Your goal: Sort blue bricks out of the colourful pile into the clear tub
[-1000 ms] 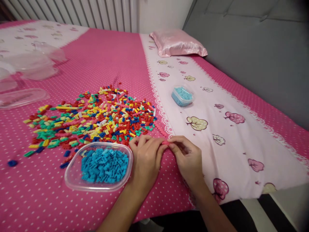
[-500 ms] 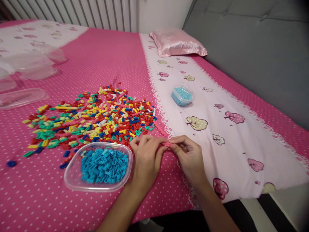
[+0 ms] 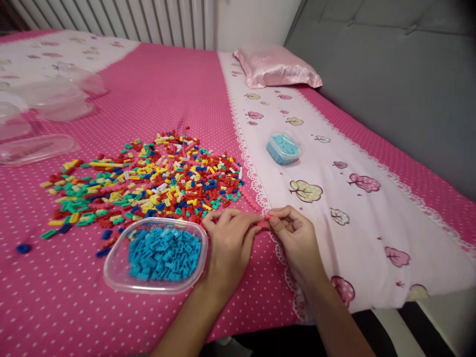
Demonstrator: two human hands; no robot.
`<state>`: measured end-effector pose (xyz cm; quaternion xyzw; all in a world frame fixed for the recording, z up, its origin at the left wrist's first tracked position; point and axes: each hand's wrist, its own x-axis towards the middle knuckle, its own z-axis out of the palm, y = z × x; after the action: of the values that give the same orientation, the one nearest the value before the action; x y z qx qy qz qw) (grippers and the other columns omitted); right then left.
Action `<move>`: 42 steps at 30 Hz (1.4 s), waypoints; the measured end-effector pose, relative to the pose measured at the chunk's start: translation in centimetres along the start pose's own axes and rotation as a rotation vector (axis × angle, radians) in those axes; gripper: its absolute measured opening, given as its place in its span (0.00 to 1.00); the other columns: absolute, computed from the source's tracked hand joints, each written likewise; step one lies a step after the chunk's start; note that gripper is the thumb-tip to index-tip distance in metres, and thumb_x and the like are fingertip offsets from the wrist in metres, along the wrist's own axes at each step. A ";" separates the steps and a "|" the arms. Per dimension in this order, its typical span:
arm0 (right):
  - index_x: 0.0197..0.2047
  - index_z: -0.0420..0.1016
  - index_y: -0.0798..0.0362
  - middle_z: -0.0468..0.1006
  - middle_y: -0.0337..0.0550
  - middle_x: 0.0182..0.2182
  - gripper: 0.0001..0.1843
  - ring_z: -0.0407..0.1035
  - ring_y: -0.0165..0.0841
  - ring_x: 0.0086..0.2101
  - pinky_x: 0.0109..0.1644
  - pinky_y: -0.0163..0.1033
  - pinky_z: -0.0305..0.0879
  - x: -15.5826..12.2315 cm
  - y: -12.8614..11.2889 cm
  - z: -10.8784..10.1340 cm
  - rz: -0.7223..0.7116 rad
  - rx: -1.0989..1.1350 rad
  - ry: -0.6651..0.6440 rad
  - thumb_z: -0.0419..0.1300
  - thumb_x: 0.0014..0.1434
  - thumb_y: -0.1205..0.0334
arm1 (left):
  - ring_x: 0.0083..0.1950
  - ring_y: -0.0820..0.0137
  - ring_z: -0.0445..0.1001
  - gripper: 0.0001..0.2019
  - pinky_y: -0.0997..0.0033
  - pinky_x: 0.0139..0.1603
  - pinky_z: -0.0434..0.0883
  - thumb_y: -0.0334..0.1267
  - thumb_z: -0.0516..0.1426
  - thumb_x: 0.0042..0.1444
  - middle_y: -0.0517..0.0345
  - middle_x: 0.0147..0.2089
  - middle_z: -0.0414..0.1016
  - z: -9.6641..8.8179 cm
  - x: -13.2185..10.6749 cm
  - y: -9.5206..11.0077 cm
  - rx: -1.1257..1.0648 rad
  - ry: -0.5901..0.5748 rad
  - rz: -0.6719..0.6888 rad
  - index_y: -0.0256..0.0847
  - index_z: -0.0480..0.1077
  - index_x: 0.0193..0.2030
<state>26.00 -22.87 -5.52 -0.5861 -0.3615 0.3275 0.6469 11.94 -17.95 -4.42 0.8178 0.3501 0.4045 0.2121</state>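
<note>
"Since only 1 view, from the head, is offered, what can be made out of the fingers there?"

"Pink pieces (image 3: 264, 224) are pinched by the thumb and forefinger of the left hand (image 3: 228, 243) on 1 side and of the right hand (image 3: 297, 233) on the other. They are held above the pink bedspread (image 3: 241, 307), near the lace border (image 3: 256, 181). Whether they are joined cannot be told, as the meeting point is partly covered by fingertips."

"And how is such handling best done?"

"With the ends lined up, it is judged, before any pressure is applied. Parts so small could slip or twist if squeezed off-centre, so a grip close to the meeting point is advised, with force shared evenly by the 2 thumbs."

"Is anything nearby to be minded?"

"The clear tub (image 3: 117, 270) of blue bricks (image 3: 165, 253) is placed just beside the left hand, so its rim should be avoided by that wrist. Beyond the tub, a mixed heap (image 3: 159, 183) is spread. A pink strip (image 3: 250, 199) is laid just past the fingertips, where it could be nudged. A smaller tub (image 3: 282, 159) is set well apart."
</note>
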 end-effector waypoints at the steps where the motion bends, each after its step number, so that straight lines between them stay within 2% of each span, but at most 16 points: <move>1: 0.32 0.74 0.52 0.83 0.44 0.37 0.11 0.77 0.31 0.31 0.40 0.39 0.75 0.0 0.0 0.0 -0.005 -0.001 0.030 0.69 0.57 0.56 | 0.43 0.65 0.76 0.07 0.56 0.52 0.55 0.29 0.61 0.62 0.63 0.39 0.84 0.0 0.0 0.0 0.001 0.001 -0.004 0.46 0.75 0.43; 3: 0.33 0.74 0.52 0.84 0.46 0.39 0.10 0.77 0.31 0.30 0.39 0.40 0.75 -0.1 -0.1 0.2 -0.015 -0.016 0.063 0.68 0.58 0.57 | 0.43 0.65 0.76 0.07 0.56 0.51 0.55 0.29 0.61 0.62 0.62 0.40 0.84 0.0 0.0 0.0 0.008 0.002 -0.008 0.45 0.75 0.43; 6: 0.35 0.76 0.52 0.82 0.41 0.30 0.07 0.75 0.31 0.28 0.34 0.37 0.72 -0.2 -0.2 0.2 -0.045 -0.116 0.060 0.67 0.58 0.58 | 0.44 0.64 0.76 0.07 0.57 0.50 0.55 0.30 0.60 0.63 0.62 0.42 0.84 0.1 0.0 0.0 0.022 0.007 -0.010 0.45 0.76 0.44; 8: 0.35 0.79 0.52 0.81 0.40 0.28 0.06 0.73 0.31 0.28 0.33 0.35 0.70 -0.2 -0.3 0.2 -0.069 -0.186 0.033 0.67 0.58 0.59 | 0.44 0.64 0.75 0.07 0.57 0.50 0.55 0.29 0.60 0.63 0.61 0.42 0.84 0.1 0.0 0.0 0.027 0.012 -0.014 0.45 0.76 0.45; 10: 0.37 0.82 0.52 0.82 0.40 0.29 0.06 0.73 0.30 0.27 0.32 0.35 0.70 -0.2 -0.2 0.1 -0.070 -0.213 0.011 0.67 0.58 0.59 | 0.44 0.65 0.75 0.08 0.57 0.50 0.55 0.29 0.60 0.63 0.62 0.42 0.84 0.1 0.1 0.0 0.027 0.011 -0.012 0.45 0.76 0.45; 13: 0.39 0.83 0.51 0.83 0.40 0.29 0.07 0.74 0.31 0.27 0.32 0.36 0.71 -0.3 -0.1 0.1 -0.047 -0.193 0.061 0.69 0.56 0.60 | 0.44 0.65 0.75 0.07 0.57 0.51 0.55 0.30 0.61 0.62 0.63 0.42 0.84 0.0 0.2 0.0 0.016 0.007 -0.011 0.45 0.76 0.45; 19: 0.39 0.84 0.50 0.86 0.42 0.34 0.06 0.80 0.37 0.35 0.43 0.42 0.77 -0.5 -0.2 0.5 -0.058 -0.151 0.071 0.68 0.56 0.62 | 0.42 0.65 0.76 0.07 0.57 0.49 0.55 0.30 0.62 0.61 0.64 0.39 0.84 -0.1 0.3 0.2 -0.004 0.001 -0.043 0.47 0.76 0.44; 22: 0.39 0.85 0.50 0.87 0.42 0.34 0.06 0.80 0.37 0.35 0.43 0.42 0.77 -0.4 -0.2 0.4 -0.071 -0.187 0.090 0.68 0.57 0.62 | 0.42 0.66 0.76 0.07 0.57 0.49 0.55 0.30 0.63 0.60 0.65 0.38 0.83 0.0 0.2 0.1 -0.009 0.005 -0.033 0.46 0.76 0.43; 29: 0.42 0.85 0.49 0.85 0.44 0.40 0.09 0.79 0.35 0.41 0.44 0.38 0.75 -0.3 -0.1 0.1 -0.145 -0.268 -0.011 0.63 0.61 0.64 | 0.43 0.67 0.76 0.06 0.57 0.52 0.54 0.30 0.63 0.61 0.66 0.40 0.83 0.1 0.3 0.2 0.011 -0.036 -0.067 0.46 0.76 0.43; 32: 0.41 0.84 0.50 0.85 0.43 0.39 0.08 0.79 0.34 0.40 0.44 0.38 0.75 -0.3 0.0 0.2 -0.108 -0.245 0.003 0.64 0.60 0.65 | 0.44 0.66 0.75 0.07 0.57 0.52 0.54 0.31 0.62 0.61 0.65 0.40 0.83 0.1 0.4 0.2 0.018 -0.043 -0.073 0.46 0.76 0.44; 36: 0.37 0.83 0.51 0.86 0.41 0.33 0.04 0.80 0.34 0.35 0.42 0.37 0.76 -0.3 0.1 0.4 -0.018 -0.119 0.052 0.69 0.55 0.64 | 0.43 0.66 0.76 0.06 0.57 0.52 0.53 0.31 0.62 0.61 0.65 0.40 0.83 0.1 0.4 0.2 0.021 -0.041 -0.082 0.46 0.77 0.43; 42: 0.34 0.82 0.51 0.86 0.41 0.32 0.04 0.80 0.32 0.33 0.40 0.35 0.75 -0.2 -0.1 0.1 0.051 -0.016 -0.017 0.71 0.52 0.64 | 0.42 0.66 0.75 0.06 0.58 0.51 0.54 0.31 0.63 0.61 0.65 0.38 0.81 -0.1 0.3 0.1 0.009 -0.014 -0.097 0.46 0.77 0.42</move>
<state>25.80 -22.96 -5.45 -0.5974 -0.3544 0.3462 0.6306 12.01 -17.83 -4.11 0.8036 0.3898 0.3865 0.2299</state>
